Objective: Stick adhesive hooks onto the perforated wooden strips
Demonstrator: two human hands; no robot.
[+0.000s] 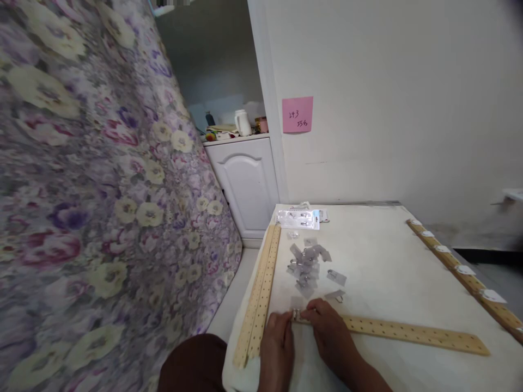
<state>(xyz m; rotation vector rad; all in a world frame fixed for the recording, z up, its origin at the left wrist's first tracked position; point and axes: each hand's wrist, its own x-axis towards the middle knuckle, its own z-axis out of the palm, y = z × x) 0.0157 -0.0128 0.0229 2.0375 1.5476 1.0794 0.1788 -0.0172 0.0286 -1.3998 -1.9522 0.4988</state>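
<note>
My left hand (278, 337) and my right hand (329, 332) meet at the left end of a perforated wooden strip (412, 332) lying across the white table (379, 256). Between the fingertips of both hands sits a small metal hook (296, 314), pinched against the strip's end. Just beyond my hands lies a heap of several small clear-backed metal hooks (308, 267). Both hands have their fingers curled together.
Two more perforated strips (261, 288) lie along the table's left edge, and another strip with white hooks (466, 275) runs along the right edge. A packet of hooks (298, 219) lies at the far side. A floral fabric (90, 190) hangs at left; a white cabinet (245, 185) stands behind.
</note>
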